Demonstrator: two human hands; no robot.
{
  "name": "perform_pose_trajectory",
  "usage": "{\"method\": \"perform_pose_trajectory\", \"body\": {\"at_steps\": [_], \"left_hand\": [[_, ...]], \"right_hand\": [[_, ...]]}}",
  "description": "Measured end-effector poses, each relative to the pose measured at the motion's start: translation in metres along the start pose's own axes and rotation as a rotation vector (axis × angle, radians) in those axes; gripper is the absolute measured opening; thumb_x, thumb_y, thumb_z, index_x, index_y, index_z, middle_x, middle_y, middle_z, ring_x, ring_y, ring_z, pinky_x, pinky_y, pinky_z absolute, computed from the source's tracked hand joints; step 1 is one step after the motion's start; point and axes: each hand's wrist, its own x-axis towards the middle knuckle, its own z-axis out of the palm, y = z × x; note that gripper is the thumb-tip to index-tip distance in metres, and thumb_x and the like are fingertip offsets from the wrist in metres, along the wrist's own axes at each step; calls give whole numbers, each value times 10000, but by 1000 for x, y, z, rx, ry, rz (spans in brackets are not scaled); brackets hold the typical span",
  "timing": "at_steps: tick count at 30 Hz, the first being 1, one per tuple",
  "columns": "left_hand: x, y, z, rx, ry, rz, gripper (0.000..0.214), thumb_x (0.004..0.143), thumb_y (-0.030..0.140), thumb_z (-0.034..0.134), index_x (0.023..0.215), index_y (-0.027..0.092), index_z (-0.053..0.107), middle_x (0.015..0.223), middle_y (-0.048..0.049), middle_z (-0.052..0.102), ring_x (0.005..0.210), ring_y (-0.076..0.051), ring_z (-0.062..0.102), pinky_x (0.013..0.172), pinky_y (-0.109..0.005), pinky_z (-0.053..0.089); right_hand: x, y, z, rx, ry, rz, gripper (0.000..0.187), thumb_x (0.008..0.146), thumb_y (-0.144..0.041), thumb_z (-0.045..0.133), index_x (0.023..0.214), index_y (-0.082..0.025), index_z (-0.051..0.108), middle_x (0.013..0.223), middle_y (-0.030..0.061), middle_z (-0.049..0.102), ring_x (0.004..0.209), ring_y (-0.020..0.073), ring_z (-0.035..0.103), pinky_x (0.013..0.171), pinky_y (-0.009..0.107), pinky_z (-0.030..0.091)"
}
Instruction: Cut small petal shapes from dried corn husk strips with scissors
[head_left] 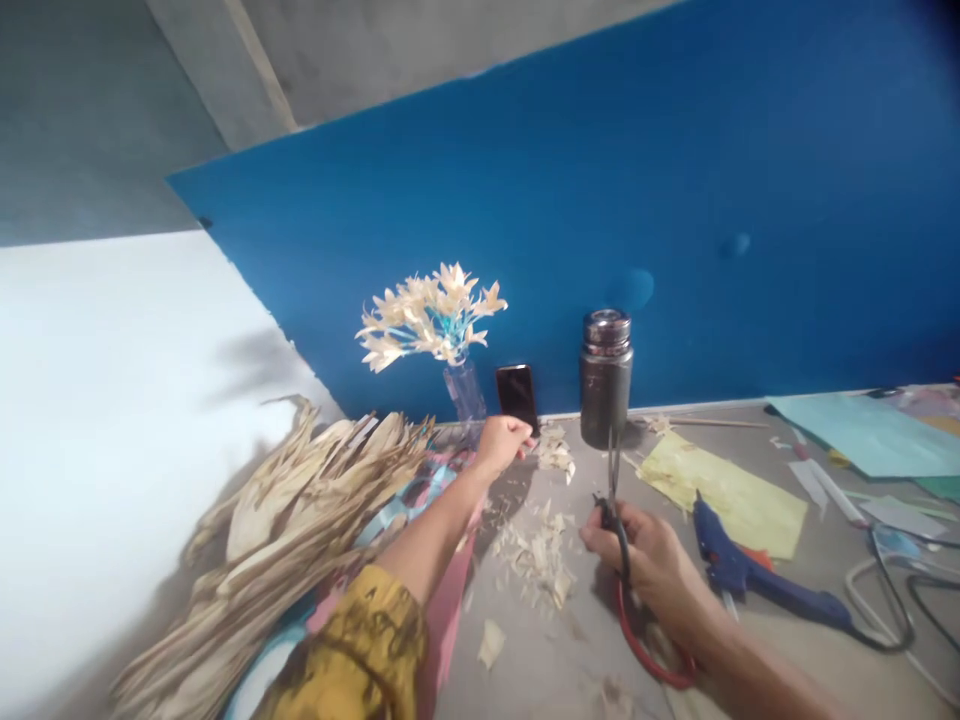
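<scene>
My left hand reaches forward, fingers curled, to the base of a black phone that leans against the blue board; whether it grips the phone I cannot make out. My right hand is closed round the red-and-black handles of a pair of scissors whose blades point up and away. A small clear vase with cream husk flowers stands just left of the phone. A dark metal flask stands to the phone's right, behind the scissor tips.
A big heap of dried corn husks lies at the left. Husk scraps litter the grey tabletop. A blue glue gun with its cable lies right of my hand, beside yellow paper and pale blue sheets.
</scene>
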Motion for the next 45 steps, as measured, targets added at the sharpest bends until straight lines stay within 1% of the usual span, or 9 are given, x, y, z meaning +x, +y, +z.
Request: {"method": "perform_pose_trajectory", "body": {"at_steps": [3, 7, 10, 13, 22, 30, 37, 41, 45], "left_hand": [[-47, -11, -25, 40, -44, 50, 194, 907, 324, 598, 947, 157, 689, 893, -44, 715, 663, -115, 618, 632, -245, 479], [-130, -41, -46, 149, -258, 22, 104, 771, 263, 661, 748, 167, 696, 669, -18, 680, 582, -138, 585, 572, -250, 425], [-175, -59, -44, 273, -280, 30, 140, 683, 245, 709, 809, 186, 693, 756, -10, 661, 670, -161, 568, 604, -260, 394], [-196, -66, -34, 385, -251, 79, 235, 646, 247, 737, 866, 204, 666, 874, -20, 620, 741, -179, 541, 629, -275, 358], [-199, -60, -22, 479, -248, 120, 76, 694, 136, 566, 708, 209, 555, 733, -4, 576, 648, -168, 500, 596, -278, 311], [-181, -56, -21, 427, -272, 161, 179, 743, 132, 534, 798, 200, 691, 790, -25, 673, 730, -183, 619, 642, -264, 416], [-142, -36, 15, 536, -70, 242, 249, 850, 259, 581, 1069, 196, 683, 1147, -129, 610, 1091, -299, 557, 909, -380, 417], [-135, -42, 32, 544, -24, 208, 225, 758, 188, 652, 982, 183, 666, 1100, -139, 596, 1112, -319, 514, 935, -412, 400], [-135, -48, 34, 419, 15, 200, 187, 711, 145, 651, 890, 196, 628, 1012, -85, 588, 1014, -262, 524, 896, -373, 402]], "right_hand": [[0, 4, -4, -46, -48, 25, 332, 777, -505, 659, 703, -181, 645, 601, -3, 595, 502, 141, 499, 462, 243, 348], [-1, 6, -7, -129, -63, 9, 405, 814, -567, 628, 685, -187, 685, 552, 11, 602, 443, 135, 443, 434, 264, 292], [-2, 5, -4, -176, -60, -30, 365, 787, -538, 670, 669, -194, 693, 602, 34, 667, 505, 161, 496, 477, 281, 342], [-2, 5, -1, -210, -48, -57, 330, 778, -514, 682, 696, -195, 702, 653, 43, 716, 560, 183, 543, 515, 290, 381], [8, 14, -9, -267, -9, -96, 373, 792, -553, 690, 770, -182, 718, 659, 35, 695, 614, 205, 571, 566, 307, 406], [9, 11, -8, -264, -6, -120, 376, 775, -549, 695, 708, -179, 704, 576, 7, 625, 559, 175, 511, 520, 288, 377], [8, 12, -4, -261, -33, -152, 296, 751, -468, 721, 678, -186, 669, 589, -4, 621, 577, 176, 526, 530, 278, 392], [9, 14, -4, -258, -57, -162, 240, 748, -405, 717, 672, -185, 660, 580, -13, 610, 582, 174, 520, 536, 273, 389], [9, 13, -4, -238, -76, -152, 188, 727, -352, 717, 650, -195, 646, 580, -21, 602, 588, 170, 509, 541, 268, 374]]}}
